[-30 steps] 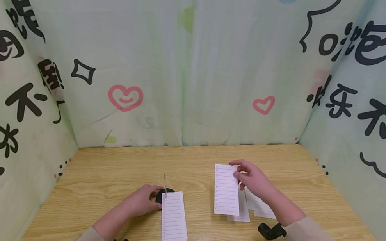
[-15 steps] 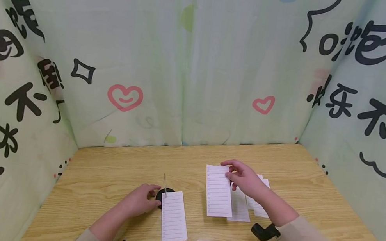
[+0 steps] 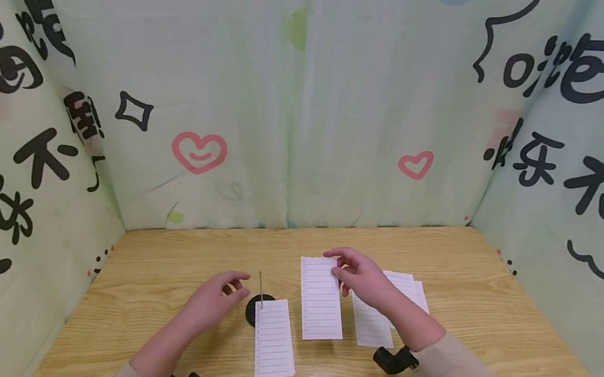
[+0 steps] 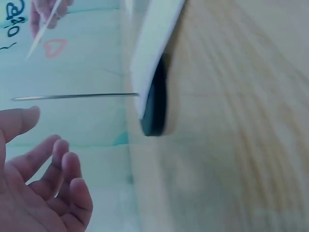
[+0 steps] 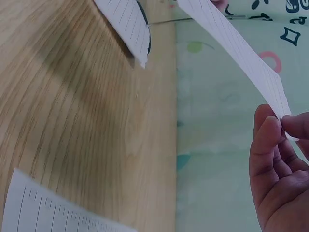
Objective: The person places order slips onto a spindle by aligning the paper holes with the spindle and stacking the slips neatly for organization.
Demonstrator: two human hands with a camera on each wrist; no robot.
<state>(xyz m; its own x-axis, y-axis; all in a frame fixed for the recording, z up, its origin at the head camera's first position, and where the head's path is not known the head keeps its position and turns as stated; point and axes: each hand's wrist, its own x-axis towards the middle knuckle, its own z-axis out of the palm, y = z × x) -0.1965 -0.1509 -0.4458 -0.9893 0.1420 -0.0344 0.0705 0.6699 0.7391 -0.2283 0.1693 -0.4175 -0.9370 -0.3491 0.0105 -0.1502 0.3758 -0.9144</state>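
Note:
My right hand (image 3: 361,276) pinches a lined paper slip (image 3: 320,301) by its upper right edge, above the table. In the right wrist view thumb and fingers grip the corner of that slip (image 5: 241,58). To the left stands a bill spike with a round black base (image 3: 251,311) and a thin upright needle (image 4: 77,97). One lined slip (image 3: 275,340) is threaded on the needle and lies down over the base. My left hand (image 3: 214,297) is beside the spike, its fingers loosely bent and holding nothing; the left wrist view shows the palm (image 4: 29,203) apart from the needle.
Several more lined slips (image 3: 373,324) lie on the wooden table (image 3: 190,256) under my right forearm. A printed curtain (image 3: 345,95) encloses the table at the back and both sides. Black wrist cameras (image 3: 395,360) sit on both wrists.
My right hand has carried the pinched slip leftward, away from the other slips and closer to the spike. My left hand has come off the black base and lifted slightly left.

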